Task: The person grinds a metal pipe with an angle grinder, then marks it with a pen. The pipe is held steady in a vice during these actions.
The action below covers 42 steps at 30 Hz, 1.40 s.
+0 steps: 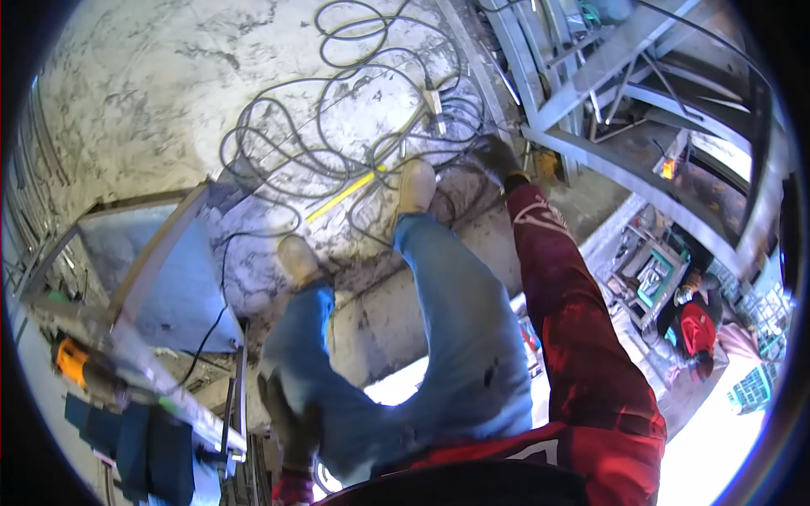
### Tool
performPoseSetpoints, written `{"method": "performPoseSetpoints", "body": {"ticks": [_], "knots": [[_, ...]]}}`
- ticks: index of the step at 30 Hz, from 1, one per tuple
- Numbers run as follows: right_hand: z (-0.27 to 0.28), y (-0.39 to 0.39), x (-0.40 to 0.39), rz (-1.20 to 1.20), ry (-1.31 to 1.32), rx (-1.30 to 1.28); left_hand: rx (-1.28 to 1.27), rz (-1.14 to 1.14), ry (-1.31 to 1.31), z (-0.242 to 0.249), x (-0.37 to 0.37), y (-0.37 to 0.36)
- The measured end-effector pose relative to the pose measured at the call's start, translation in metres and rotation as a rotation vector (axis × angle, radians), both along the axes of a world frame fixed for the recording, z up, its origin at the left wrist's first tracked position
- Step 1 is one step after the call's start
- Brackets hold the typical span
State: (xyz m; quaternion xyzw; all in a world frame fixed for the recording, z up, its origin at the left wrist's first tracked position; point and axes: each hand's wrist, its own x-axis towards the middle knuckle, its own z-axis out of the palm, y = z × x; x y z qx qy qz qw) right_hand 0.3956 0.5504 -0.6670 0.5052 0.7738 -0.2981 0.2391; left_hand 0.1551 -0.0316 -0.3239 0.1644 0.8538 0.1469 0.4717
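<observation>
Right hand: dark, apparently gloved, reaching low at the outer edge of the cable (460, 105) coils, beside the right shoe (416, 187); right hand (496, 160) grip cannot be judged, as the fingers do not show clearly.
Left hand: left hand (293, 422) lies against the left thigh (299, 358), fingers apparently extended, nothing seen in it; adequate as a brace for the lean.
Cable location: loose, overlapping loops on the floor (126, 101) ahead of both feet; one run leads back past the left shoe (301, 260).
Cable handling: judged liable to snag; best lifted one loop at a time, without tugging the heap.
Connector: pale connector (434, 103) lies among the loops; strain on it is best avoided.
Yellow strip: yellow strip (346, 194) lies between the shoes, close to the cable; advisable to keep loops off it.
Metal frame: metal frame (595, 158) stands near the right hand; knuckles and sleeve (548, 253) need clearance.
Footing: both shoes stand near the loops; ankles should stay outside them.
</observation>
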Motion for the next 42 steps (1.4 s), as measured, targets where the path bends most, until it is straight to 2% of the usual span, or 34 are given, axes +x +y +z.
{"method": "performPoseSetpoints", "body": {"ticks": [1, 3, 5, 7, 8, 10, 14, 16, 17, 20, 22, 23, 24, 25, 28, 29, 30, 31, 32, 33, 35, 37, 38, 40, 41, 42], "knots": [[-0.050, 0.035, 0.005, -0.023, 0.024, -0.002, -0.061, 0.024, 0.062, -0.004, 0.003, 0.007], [-0.073, 0.085, -0.036, 0.047, -0.141, 0.139, 0.063, -0.099, 0.210, -0.023, 0.004, 0.003], [-0.135, 0.150, -0.025, 0.207, 0.063, 0.316, 0.022, -0.069, 0.197, -0.030, 0.002, 0.022], [-0.130, 0.171, -0.063, 0.083, -0.024, 0.367, -0.040, -0.034, 0.162, -0.040, 0.000, 0.040], [-0.155, 0.192, -0.065, 0.130, -0.091, 0.403, -0.062, -0.018, 0.149, -0.044, 0.000, 0.051], [-0.185, 0.218, -0.068, 0.000, -0.137, 0.398, -0.093, 0.001, 0.136, -0.050, -0.002, 0.063], [-0.167, 0.189, -0.097, -0.154, -0.176, 0.411, -0.120, 0.010, 0.121, -0.054, -0.007, 0.078], [-0.162, 0.174, -0.092, 0.061, -0.184, 0.543, -0.114, 0.013, 0.112, -0.054, -0.010, 0.086], [-0.186, 0.175, -0.077, 0.074, -0.143, 0.543, -0.115, 0.016, 0.116, -0.053, -0.010, 0.087], [-0.180, 0.145, -0.083, 0.057, -0.267, 0.427, -0.109, 0.021, 0.122, -0.045, -0.012, 0.094], [-0.184, 0.128, -0.061, -0.071, -0.075, 0.421, -0.098, 0.030, 0.107, -0.038, -0.009, 0.098], [-0.187, 0.118, -0.046, 0.048, 0.105, 0.492, -0.093, 0.036, 0.097, -0.031, -0.007, 0.097], [-0.188, 0.105, -0.030, 0.053, 0.054, 0.407, -0.085, 0.056, 0.087, -0.026, -0.003, 0.098], [-0.170, 0.098, -0.033, 0.063, 0.011, 0.326, -0.067, 0.085, 0.075, -0.020, 0.002, 0.099], [-0.076, 0.039, -0.037, 0.056, 0.106, 0.214, 0.021, 0.270, 0.013, -0.010, 0.024, 0.097], [-0.048, 0.018, -0.038, 0.062, 0.156, 0.195, 0.044, 0.074, 0.026, -0.007, 0.024, 0.090], [0.004, -0.007, -0.062, -0.015, 0.387, 0.213, 0.031, 0.096, 0.033, -0.004, 0.034, 0.090], [0.063, -0.040, -0.085, -0.101, 0.624, 0.195, -0.045, 0.022, 0.024, 0.004, 0.034, 0.101], [0.114, -0.063, -0.094, -0.171, 0.541, -0.104, -0.047, -0.060, -0.019, -0.003, 0.039, 0.090], [0.160, -0.086, -0.108, -0.205, 0.444, -0.404, -0.072, 0.052, -0.013, -0.001, 0.044, 0.104], [0.240, -0.143, -0.128, -0.343, 0.569, -0.630, 0.153, 0.086, 0.393, 0.031, 0.043, 0.151], [0.353, -0.179, -0.169, -0.580, 0.634, -1.010, 0.231, 0.076, 0.605, 0.087, 0.017, 0.200], [0.380, -0.188, -0.180, -0.496, 0.648, -1.046, 0.215, 0.133, 0.668, 0.099, 0.013, 0.206], [0.428, -0.209, -0.189, -0.516, 0.780, -1.088, 0.299, 0.260, 0.107, 0.123, 0.014, 0.200], [0.445, -0.209, -0.201, -0.461, 0.778, -1.112, 0.302, 0.302, 0.143, 0.140, 0.010, 0.197], [0.459, -0.201, -0.214, -0.248, 0.847, -1.124, 0.322, 0.302, 0.147, 0.157, 0.009, 0.191]]}}
